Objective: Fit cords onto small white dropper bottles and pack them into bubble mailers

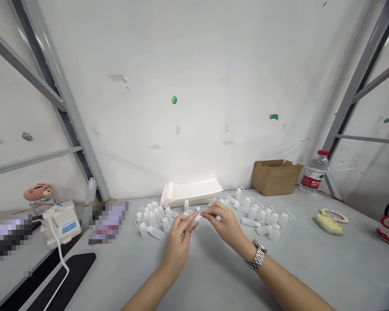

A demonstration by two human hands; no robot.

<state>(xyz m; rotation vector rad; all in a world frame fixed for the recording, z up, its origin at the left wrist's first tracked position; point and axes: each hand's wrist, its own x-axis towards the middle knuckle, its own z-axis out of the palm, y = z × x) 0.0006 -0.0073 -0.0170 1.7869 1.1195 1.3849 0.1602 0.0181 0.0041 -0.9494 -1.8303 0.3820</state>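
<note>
Between my hands, over the middle of the grey table (129, 268), is a small translucent squeeze bottle (197, 217). My left hand (179, 235) is closed round its body, with the fingers partly covering it. My right hand (222, 220), with a metal watch on the wrist, pinches at the bottle's top; the small part between its fingertips, perhaps the cap or its strap, is too tiny to make out. To the left stands a cluster of similar small bottles (144, 230), some upright and some lying. More such bottles (274, 232) are scattered on the right, several with looped cap straps.
Behind the bottles lies a stack of white sheets (194, 190) against the wall. An open cardboard box (274, 179) and a red-capped water bottle (314, 172) stand at the back right. Nearer are a yellow item (329, 224) and a bead bracelet. A white power strip (63, 224) sits left.
</note>
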